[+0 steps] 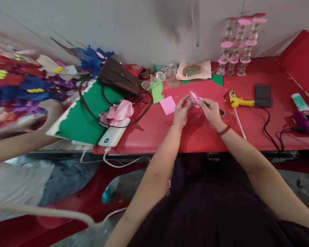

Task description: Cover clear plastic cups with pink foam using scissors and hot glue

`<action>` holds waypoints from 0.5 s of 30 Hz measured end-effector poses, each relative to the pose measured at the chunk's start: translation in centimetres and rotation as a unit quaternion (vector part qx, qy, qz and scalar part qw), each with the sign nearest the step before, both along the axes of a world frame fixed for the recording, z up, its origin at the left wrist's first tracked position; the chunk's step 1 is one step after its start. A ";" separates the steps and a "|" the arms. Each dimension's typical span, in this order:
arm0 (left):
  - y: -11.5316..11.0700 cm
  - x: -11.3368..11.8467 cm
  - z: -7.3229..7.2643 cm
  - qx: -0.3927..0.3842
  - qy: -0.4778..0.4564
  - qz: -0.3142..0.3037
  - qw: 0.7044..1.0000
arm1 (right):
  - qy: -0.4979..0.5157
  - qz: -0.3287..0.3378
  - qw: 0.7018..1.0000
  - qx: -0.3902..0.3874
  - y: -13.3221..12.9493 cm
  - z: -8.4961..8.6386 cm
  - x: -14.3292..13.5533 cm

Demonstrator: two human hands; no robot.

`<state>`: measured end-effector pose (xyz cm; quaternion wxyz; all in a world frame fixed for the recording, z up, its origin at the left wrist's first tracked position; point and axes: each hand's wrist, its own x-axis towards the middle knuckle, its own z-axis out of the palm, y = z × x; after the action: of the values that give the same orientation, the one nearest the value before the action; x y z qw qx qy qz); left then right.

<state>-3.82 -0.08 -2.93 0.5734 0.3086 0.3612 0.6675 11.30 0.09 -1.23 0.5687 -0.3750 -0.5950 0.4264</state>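
Over the red table, my left hand (pixel 182 109) and my right hand (pixel 210 109) meet with fingers pinched on a small folded piece of pink paper (pixel 195 98). Its lower part is hidden by my fingers, and I cannot tell whether anything else is between them. Just left of my left hand lies a flat square of pink paper (pixel 167 104). Beneath both hands are red sheets (pixel 177 90). A roll of tape (pixel 222 113) shows partly beside my right wrist, which wears a red bead bracelet (pixel 224 130).
A yellow glue gun (pixel 240 100) with its glue stick lies to the right. Stacked clear cups with pink discs (pixel 238 44) stand at the back. A brown bag (pixel 121 76), power bank (pixel 114 133) and green board (pixel 78 109) sit left, near another person's arm (pixel 23 144).
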 end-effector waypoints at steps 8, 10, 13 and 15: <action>0.1 -0.2 -0.3 -0.002 -0.013 -0.003 1.000 | -0.090 -0.020 0.991 0.097 -0.1 0.0 0.5; 0.2 -0.5 -0.3 -0.005 -0.019 0.002 1.000 | -0.154 0.030 0.977 0.145 -0.3 -0.1 0.4; 0.2 -0.8 -0.3 -0.009 -0.029 0.010 0.999 | -0.214 0.074 0.958 0.174 -0.6 0.1 0.2; 0.2 -0.8 -0.3 -0.013 -0.033 0.009 0.999 | -0.215 0.089 0.955 0.182 -1.0 0.4 0.1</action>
<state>-4.64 0.07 -3.24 0.5828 0.2752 0.3538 0.6778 11.42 -0.90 -0.80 0.4453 -0.2936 -0.8019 0.2691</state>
